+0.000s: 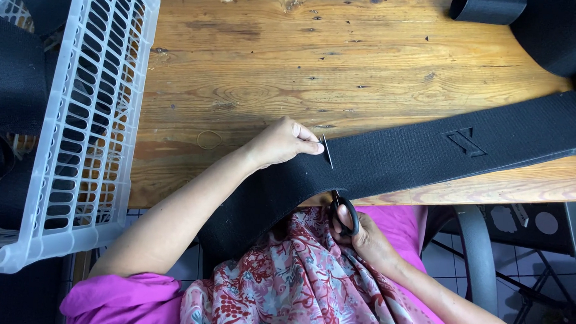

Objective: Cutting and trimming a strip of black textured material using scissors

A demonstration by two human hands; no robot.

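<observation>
A wide black elastic band runs across the wooden table from the upper right and hangs over the front edge onto my lap. My left hand pinches the band's upper edge on the tabletop. Right beside its fingertips the blade tip of black-handled scissors pokes up through the band. My right hand is below the table edge with its fingers in the scissor handles. A cross-shaped stitched mark shows on the band further right.
A white plastic crate holding black fabric pieces stands at the left end of the table. A roll of black band lies at the top right. A thin rubber ring lies near my left wrist. A metal chair frame stands lower right.
</observation>
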